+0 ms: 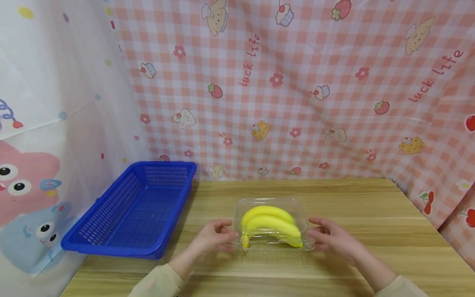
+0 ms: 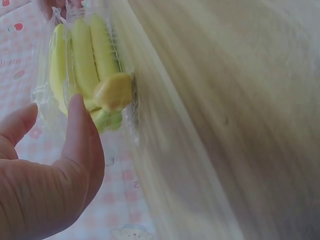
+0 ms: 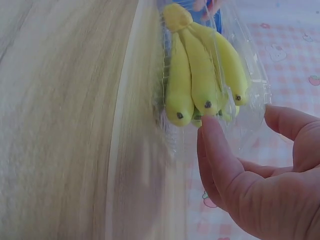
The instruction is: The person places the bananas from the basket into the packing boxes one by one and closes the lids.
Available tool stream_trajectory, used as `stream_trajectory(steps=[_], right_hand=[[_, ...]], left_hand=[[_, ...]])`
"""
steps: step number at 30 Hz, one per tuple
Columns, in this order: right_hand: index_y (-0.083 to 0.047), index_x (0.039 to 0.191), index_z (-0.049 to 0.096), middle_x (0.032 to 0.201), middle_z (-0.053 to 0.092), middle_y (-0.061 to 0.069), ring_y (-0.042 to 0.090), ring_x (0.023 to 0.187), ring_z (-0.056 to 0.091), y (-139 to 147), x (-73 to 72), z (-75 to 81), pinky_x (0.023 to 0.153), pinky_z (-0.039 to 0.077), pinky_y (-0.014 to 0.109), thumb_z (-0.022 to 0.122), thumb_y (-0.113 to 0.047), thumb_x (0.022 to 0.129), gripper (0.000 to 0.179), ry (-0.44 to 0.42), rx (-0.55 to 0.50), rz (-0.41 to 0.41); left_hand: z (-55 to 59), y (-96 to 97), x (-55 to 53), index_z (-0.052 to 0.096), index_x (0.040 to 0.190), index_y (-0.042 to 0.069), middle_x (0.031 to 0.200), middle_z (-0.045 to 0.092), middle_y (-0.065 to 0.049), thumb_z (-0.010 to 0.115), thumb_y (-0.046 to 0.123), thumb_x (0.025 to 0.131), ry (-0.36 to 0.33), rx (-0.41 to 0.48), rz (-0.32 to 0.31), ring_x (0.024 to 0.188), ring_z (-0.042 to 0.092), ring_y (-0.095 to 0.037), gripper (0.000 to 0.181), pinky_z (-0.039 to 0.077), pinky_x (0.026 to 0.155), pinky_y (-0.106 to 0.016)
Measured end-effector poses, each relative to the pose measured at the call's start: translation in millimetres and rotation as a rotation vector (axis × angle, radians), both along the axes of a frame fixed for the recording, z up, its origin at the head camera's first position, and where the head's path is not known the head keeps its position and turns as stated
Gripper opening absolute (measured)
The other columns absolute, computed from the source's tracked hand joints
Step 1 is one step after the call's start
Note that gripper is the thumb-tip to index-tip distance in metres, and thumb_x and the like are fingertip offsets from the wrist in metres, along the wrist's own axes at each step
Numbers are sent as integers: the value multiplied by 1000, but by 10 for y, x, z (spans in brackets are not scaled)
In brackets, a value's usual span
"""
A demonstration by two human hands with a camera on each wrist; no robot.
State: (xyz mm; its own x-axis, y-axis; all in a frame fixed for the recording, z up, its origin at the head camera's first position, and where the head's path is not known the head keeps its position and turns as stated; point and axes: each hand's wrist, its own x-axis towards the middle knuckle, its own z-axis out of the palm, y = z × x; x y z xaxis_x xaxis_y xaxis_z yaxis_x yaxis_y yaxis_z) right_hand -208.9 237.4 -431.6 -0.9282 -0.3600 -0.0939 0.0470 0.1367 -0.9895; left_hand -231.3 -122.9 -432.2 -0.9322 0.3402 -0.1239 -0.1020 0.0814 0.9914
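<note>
A clear plastic clamshell box [image 1: 293,203] stands on the wooden table with a bunch of yellow bananas [image 1: 269,222] inside. The bananas' brown-yellow stem end [image 2: 114,92] points toward my left hand [image 1: 215,237], and their dark tips [image 3: 207,104] face my right hand [image 1: 334,240]. My hands flank the box, one on each side, with fingertips right at its side edges. In both wrist views the thumb stands apart from the fairly straight fingers, and neither hand curls round the box.
A blue plastic basket [image 1: 144,222] with slotted walls stands at the left of the table [image 1: 371,202]. Behind the table hangs a pink checked cloth [image 1: 237,107]; a white patterned cloth [image 1: 74,107] hangs at the left.
</note>
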Motion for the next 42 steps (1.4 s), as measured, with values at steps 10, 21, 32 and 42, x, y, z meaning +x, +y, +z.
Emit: stream_trajectory(steps=[10, 21, 32, 42], right_hand=[[26, 142, 7, 105, 49, 14, 16, 93, 56, -26, 16, -16, 86, 56, 34, 60, -10, 98, 77, -47, -71, 40], [26, 142, 3, 100, 46, 10, 13, 89, 56, -52, 43, -77, 87, 55, 32, 59, 1, 95, 77, -99, -151, 42], [25, 142, 2, 99, 44, 11, 14, 90, 55, -73, 37, -106, 87, 55, 32, 55, 7, 94, 74, -116, -143, 29], [25, 142, 4, 98, 42, 10, 14, 89, 54, -89, 45, -121, 86, 56, 32, 54, 10, 93, 71, -103, -130, 7]], left_hand=[[-76, 66, 26, 32, 136, -24, 97, 54, -13, 69, -5, 85, -65, 98, 47, 77, 63, -16, 65, 59, 75, -36], [-131, 85, 38, 29, 135, -27, 97, 52, -12, 61, -11, 86, -109, 194, 33, 77, 63, -15, 61, 58, 76, -31], [-131, 87, 53, 29, 134, -25, 89, 51, -8, 58, -16, 84, -136, 239, 24, 73, 63, -13, 59, 59, 74, -30], [-131, 138, 71, 31, 132, -23, 91, 49, -12, 57, -19, 81, -145, 225, 71, 71, 62, -16, 57, 59, 73, -30]])
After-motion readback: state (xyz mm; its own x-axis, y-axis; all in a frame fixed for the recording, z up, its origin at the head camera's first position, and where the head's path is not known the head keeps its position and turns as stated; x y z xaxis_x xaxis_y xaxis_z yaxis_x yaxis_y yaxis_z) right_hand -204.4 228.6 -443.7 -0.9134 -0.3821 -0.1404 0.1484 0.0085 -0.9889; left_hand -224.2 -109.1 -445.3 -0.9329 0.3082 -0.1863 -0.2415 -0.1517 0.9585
